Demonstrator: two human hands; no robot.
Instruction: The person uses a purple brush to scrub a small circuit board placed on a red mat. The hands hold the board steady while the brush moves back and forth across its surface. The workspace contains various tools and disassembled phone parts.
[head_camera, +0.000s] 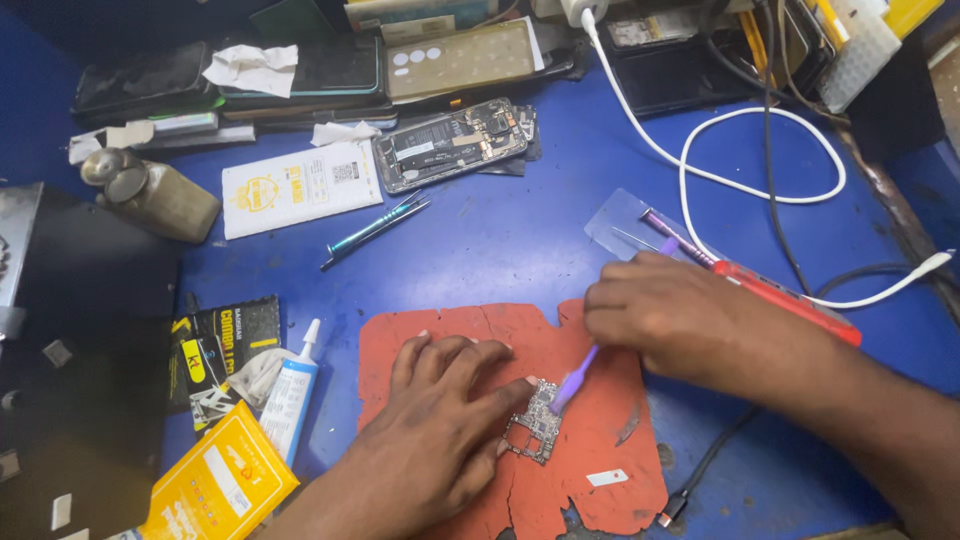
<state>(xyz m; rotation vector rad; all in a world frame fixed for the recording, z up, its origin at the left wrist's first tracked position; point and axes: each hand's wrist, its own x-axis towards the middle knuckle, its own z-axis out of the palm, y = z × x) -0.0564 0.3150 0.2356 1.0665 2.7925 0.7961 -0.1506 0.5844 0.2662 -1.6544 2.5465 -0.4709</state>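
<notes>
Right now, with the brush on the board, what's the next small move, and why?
Probably a short brush stroke across the circuit board. The right hand holds the purple brush with its tip already on the board's upper edge, and the left hand pins the board flat on the cracked red mat with its fingertips, so it looks steady enough to scrub.

Opened phone (455, 144), tweezers (375, 229), white cable (760, 150)

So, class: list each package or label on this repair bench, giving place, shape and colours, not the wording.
White flat packet: upper left, rectangular, yellow emblem.
Black packet: left of the red mat, yellow and white print.
Yellow packet: bottom left, orange-yellow, white label.
Glue tube: between them, white with blue print.
</notes>
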